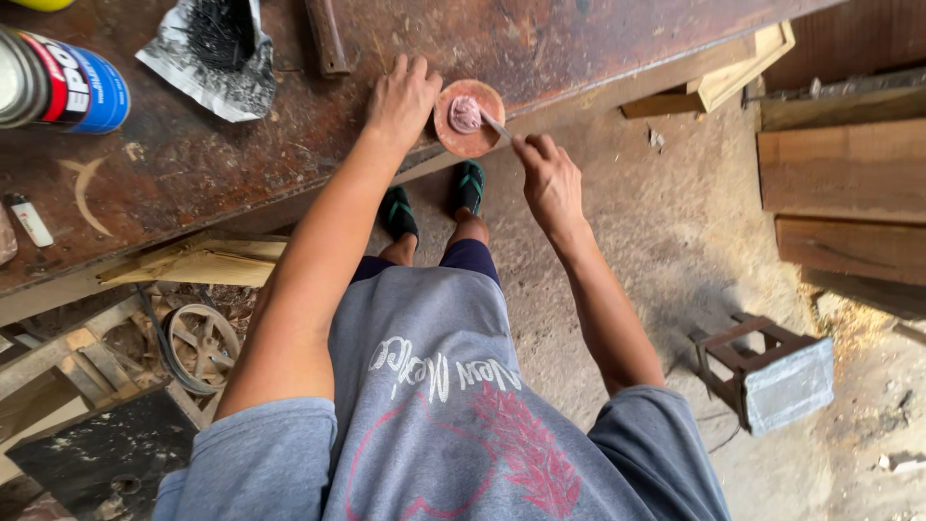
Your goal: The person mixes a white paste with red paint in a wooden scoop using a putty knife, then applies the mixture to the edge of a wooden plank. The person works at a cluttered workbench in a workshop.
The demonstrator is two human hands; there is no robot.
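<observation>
A small round reddish-brown dish [476, 138] sits at the near edge of the dark, stained workbench [193, 164]. A lump of pinkish-grey paste [464, 114] lies in it. My left hand [402, 99] rests on the bench with its fingers against the dish's left side. My right hand [548, 176] pinches a thin flat metal blade [496, 125] whose tip is pressed into the paste.
A blue and red spray can [60, 82] lies at the bench's left end, with a crumpled sheet holding dark powder [214, 53] beside it and a small white lighter [31, 221]. Wooden boards [844, 193] are stacked at right. A small stool [767, 371] stands on the dirt floor.
</observation>
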